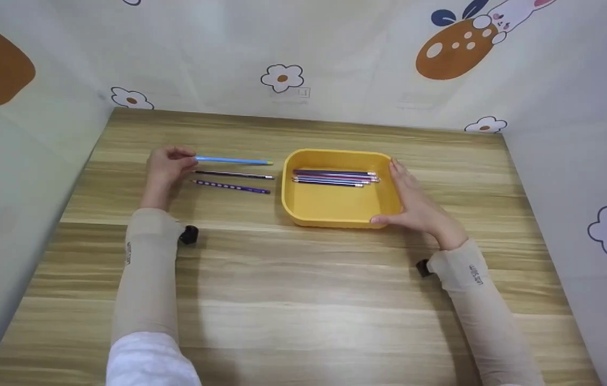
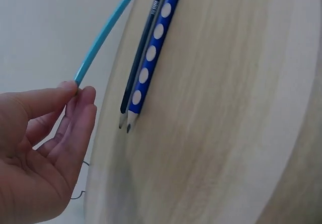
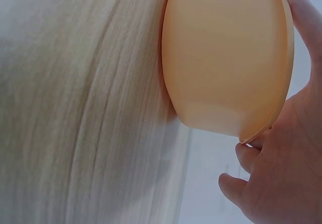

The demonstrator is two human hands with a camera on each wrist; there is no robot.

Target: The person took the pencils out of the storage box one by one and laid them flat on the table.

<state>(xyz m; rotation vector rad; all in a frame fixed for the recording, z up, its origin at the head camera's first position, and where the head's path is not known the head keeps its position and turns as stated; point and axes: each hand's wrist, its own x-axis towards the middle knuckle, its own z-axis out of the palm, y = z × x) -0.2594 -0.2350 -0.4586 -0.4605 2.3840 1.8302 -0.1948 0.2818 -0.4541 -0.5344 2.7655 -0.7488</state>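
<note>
We see one wood-grain table [image 1: 303, 300]; right of centre sits one yellow tray [image 1: 335, 221], its right end gripped by the right hand [image 1: 416, 206]. At centre left, the left hand [image 1: 167, 166] pinches one light-blue pencil [image 1: 234, 160]. Below it lie two more: one spotted pencil [image 2: 151, 53], one dark pencil [image 2: 140, 55]. We count at least four striped pencils [image 1: 330, 182] inside the tray (they overlap).

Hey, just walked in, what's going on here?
Someone is handling pencils with both hands. The left hand pinches a light blue pencil by one end; a dark pencil and a spotted pencil lie beside it. The right hand grips the right end of a yellow tray, where several more pencils lie.
</note>
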